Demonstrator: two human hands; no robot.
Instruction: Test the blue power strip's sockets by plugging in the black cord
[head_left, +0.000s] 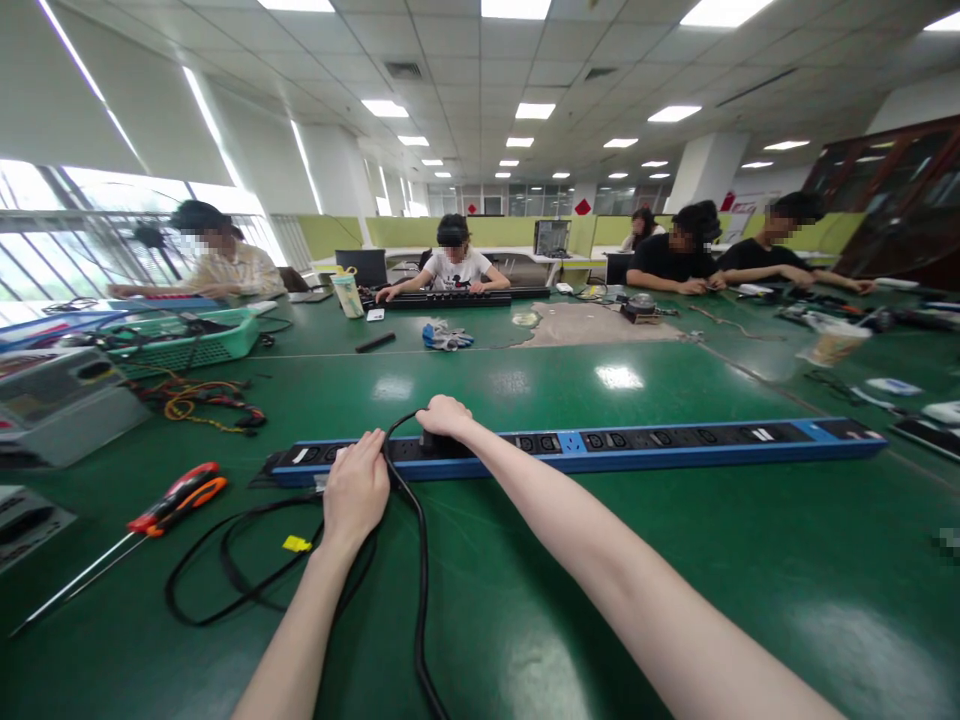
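Note:
A long blue and black power strip lies crosswise on the green table. My left hand is wrapped over its left part, gripping it against the table. Farther right along the strip, my right hand is closed on a black plug at the strip's face; whether the plug is fully seated I cannot tell. From the plug a black cable arches over and runs down toward me between my forearms. Loops of black cable with a yellow tag lie left of my left wrist.
A red and black screwdriver lies at the left, near a green basket and tangled wires. Blue-grey gloves and a black bar sit beyond the strip. A plastic cup stands right. Several people work around the table.

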